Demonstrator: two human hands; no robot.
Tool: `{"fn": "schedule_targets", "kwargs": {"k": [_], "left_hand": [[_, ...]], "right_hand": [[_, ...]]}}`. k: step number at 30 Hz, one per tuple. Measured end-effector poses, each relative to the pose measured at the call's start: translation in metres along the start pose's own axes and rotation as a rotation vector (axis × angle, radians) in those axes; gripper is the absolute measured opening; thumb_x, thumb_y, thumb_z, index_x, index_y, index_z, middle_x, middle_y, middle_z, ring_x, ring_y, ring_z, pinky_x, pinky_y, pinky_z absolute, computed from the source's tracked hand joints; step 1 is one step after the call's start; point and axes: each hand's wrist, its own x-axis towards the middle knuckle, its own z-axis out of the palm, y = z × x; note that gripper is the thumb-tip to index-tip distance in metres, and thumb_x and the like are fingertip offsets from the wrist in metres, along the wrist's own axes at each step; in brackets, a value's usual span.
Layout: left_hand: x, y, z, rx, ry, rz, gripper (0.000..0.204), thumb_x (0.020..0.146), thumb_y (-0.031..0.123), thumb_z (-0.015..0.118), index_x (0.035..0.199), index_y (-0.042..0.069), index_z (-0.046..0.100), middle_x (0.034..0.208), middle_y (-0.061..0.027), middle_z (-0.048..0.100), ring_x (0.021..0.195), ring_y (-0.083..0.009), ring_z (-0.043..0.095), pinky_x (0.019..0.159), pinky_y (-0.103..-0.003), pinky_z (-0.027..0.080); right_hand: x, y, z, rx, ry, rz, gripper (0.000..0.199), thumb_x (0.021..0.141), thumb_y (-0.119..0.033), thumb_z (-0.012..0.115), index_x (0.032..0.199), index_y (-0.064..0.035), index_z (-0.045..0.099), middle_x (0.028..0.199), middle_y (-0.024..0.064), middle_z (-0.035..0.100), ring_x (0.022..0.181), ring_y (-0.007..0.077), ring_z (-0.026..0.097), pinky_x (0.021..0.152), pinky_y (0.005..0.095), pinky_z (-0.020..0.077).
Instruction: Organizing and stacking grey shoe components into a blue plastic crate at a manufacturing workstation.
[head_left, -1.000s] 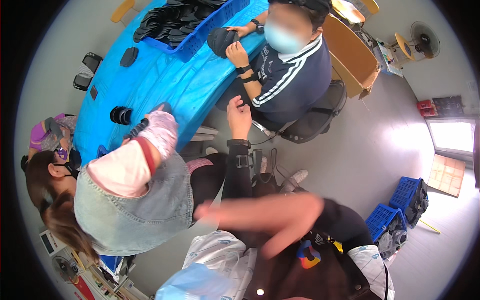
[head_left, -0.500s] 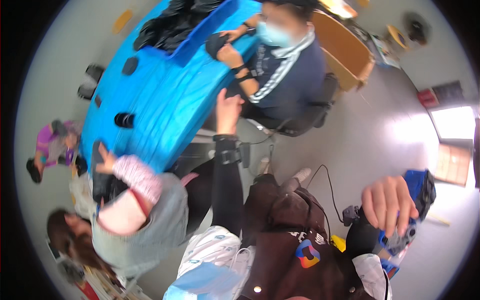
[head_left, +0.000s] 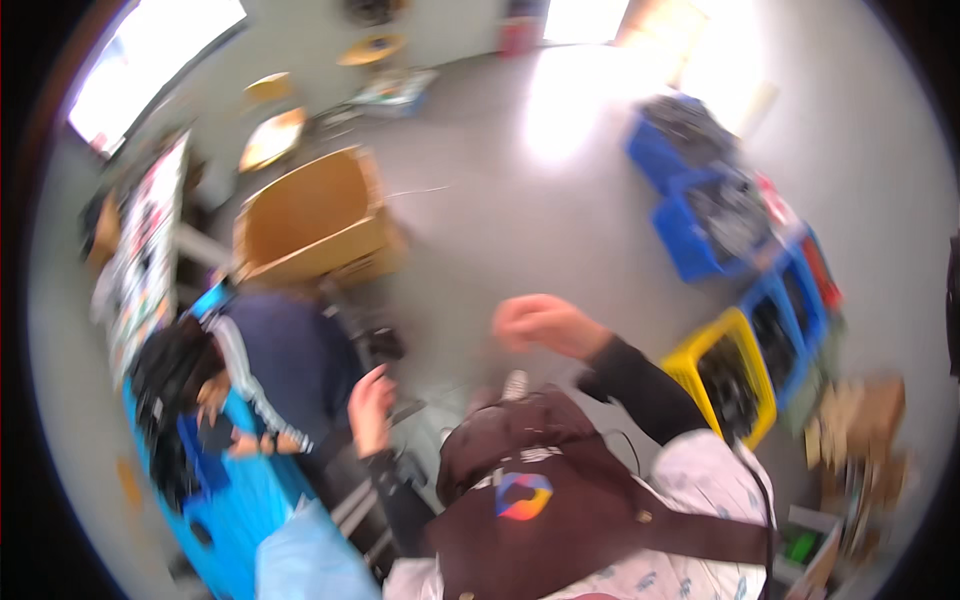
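My left hand [head_left: 371,410] is raised in front of the blue table, near the seated person's back. Its fingers are slightly bent and a little apart, and nothing shows in them. My right hand [head_left: 548,325] is held up over the grey floor, ahead of my dark brown apron [head_left: 540,510]. Its fingers are curled in, smeared somewhat by motion, and I see no object in them. Neither hand touches anything. Black coverings wrap both forearms below white patterned sleeves.
At left, a person in dark blue [head_left: 290,350] handles a small dark piece [head_left: 215,435] at the blue-covered table [head_left: 250,525]. Beyond stands a large open cardboard box [head_left: 320,215]. To the right are blue crates [head_left: 685,235], a yellow crate [head_left: 690,355] and stacked cardboard [head_left: 870,415].
My view has swung right, so the table and seated person now lie at left and the crates show at right. My right hand has come inward, its fingers more curled.
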Motion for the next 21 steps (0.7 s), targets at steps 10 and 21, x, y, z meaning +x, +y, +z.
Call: {"fn": "schedule_targets", "kwargs": {"k": [10, 21], "left_hand": [[0.124, 0.003, 0.070, 0.102, -0.024, 0.008, 0.032, 0.103, 0.017, 0.063, 0.132, 0.003, 0.065, 0.099, -0.0042, 0.072, 0.077, -0.0092, 0.063, 0.073, -0.025, 0.052], [0.323, 0.018, 0.040, -0.266, 0.406, -0.071, 0.027, 0.103, 0.016, 0.063, 0.128, 0.007, 0.068, 0.096, -0.0013, 0.071, 0.078, -0.0077, 0.060, 0.070, -0.023, 0.050]], "right_hand": [[0.012, -0.053, -0.160, 0.143, 0.287, 0.008, 0.012, 0.095, -0.010, 0.058, 0.101, -0.0009, 0.063, 0.075, 0.0067, 0.060, 0.075, 0.0182, 0.059, 0.083, 0.0379, 0.0497], [0.273, -0.184, -0.294, -0.097, 0.196, 0.206, 0.011, 0.096, -0.013, 0.060, 0.102, -0.0037, 0.061, 0.076, 0.0043, 0.059, 0.074, 0.0163, 0.058, 0.082, 0.0365, 0.0488]]}}
